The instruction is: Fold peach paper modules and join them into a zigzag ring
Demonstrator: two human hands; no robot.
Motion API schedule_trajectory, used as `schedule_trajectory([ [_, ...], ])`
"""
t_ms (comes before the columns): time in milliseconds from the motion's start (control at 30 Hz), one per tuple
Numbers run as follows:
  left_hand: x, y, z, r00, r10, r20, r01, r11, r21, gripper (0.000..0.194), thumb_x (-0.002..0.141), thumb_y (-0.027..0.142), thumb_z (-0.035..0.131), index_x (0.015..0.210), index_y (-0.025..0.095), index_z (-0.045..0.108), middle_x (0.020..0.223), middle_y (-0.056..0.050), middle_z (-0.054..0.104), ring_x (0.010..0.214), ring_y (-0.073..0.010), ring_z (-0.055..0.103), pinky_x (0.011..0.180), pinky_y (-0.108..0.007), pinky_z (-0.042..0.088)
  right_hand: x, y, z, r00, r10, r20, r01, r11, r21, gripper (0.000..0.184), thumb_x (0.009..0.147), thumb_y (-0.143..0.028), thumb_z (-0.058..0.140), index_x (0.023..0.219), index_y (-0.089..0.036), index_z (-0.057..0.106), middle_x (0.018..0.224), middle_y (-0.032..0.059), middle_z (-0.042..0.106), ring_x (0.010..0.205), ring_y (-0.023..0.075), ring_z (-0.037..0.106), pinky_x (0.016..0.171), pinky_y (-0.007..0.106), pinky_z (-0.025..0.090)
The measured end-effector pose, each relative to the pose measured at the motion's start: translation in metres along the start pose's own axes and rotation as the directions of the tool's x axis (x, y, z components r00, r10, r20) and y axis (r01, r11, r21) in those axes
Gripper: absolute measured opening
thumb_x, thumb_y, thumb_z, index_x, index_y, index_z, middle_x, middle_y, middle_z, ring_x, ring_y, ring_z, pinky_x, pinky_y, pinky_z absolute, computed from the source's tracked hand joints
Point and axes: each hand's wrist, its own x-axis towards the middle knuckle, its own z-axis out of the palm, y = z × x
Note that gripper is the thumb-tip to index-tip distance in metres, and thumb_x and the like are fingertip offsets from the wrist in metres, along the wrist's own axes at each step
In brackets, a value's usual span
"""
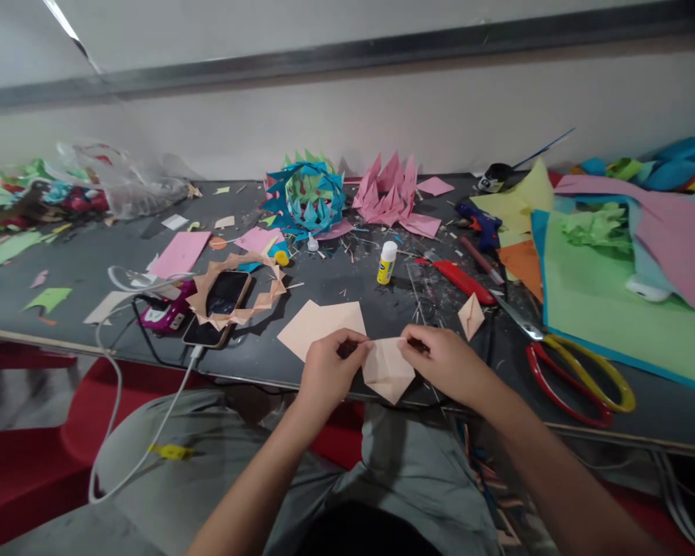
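Note:
Between my hands is a partly folded piece of peach paper (pixel 391 371) at the table's front edge, its lower end pointed. My left hand (pixel 334 361) pinches its upper left corner. The upper right corner is pinched by my right hand (pixel 432 354). Flat peach paper sheets (pixel 324 324) lie just behind my left hand. A small folded peach diamond (pixel 471 316) rests to the right of my right hand. Behind the hands stands an upright glue stick (pixel 385 264) with a white cap.
Scissors (pixel 579 378) with red and yellow handles lie at right beside a red-handled cutter (pixel 463 283). A peach paper ring (pixel 237 309) overlaps a phone (pixel 217 309) with a white cable at left. Blue (pixel 306 197) and pink (pixel 387 189) folded-paper pieces stand near the wall.

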Motion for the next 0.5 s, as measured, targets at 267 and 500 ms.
schedule_trajectory([
  [267,0.013,-0.004,0.015,0.979,0.144,-0.145,-0.074,0.911,0.405,0.014,0.077,0.021,0.055,0.089,0.018,0.061,0.077,-0.004,0.065,0.072,-0.016,0.059,0.066,-0.026,0.042,0.009,0.011,0.03,0.972,-0.065,-0.227,0.009,0.971,-0.24,0.012,0.081,-0.026,0.049,0.074,-0.019,0.055,0.073,-0.0001,0.061,0.065,0.0128,0.056,0.055,0.022,0.034],
  [500,0.002,-0.008,0.009,0.989,0.066,-0.134,-0.028,0.963,0.268,0.027,0.071,0.023,0.063,0.096,0.019,0.056,0.072,0.0,0.065,0.066,-0.0146,0.059,0.061,-0.025,0.043,0.005,0.017,0.035,0.941,-0.267,-0.21,0.167,0.901,-0.4,0.018,0.086,-0.021,0.043,0.081,-0.019,0.059,0.079,0.0028,0.063,0.073,0.0151,0.059,0.062,0.024,0.038],
])
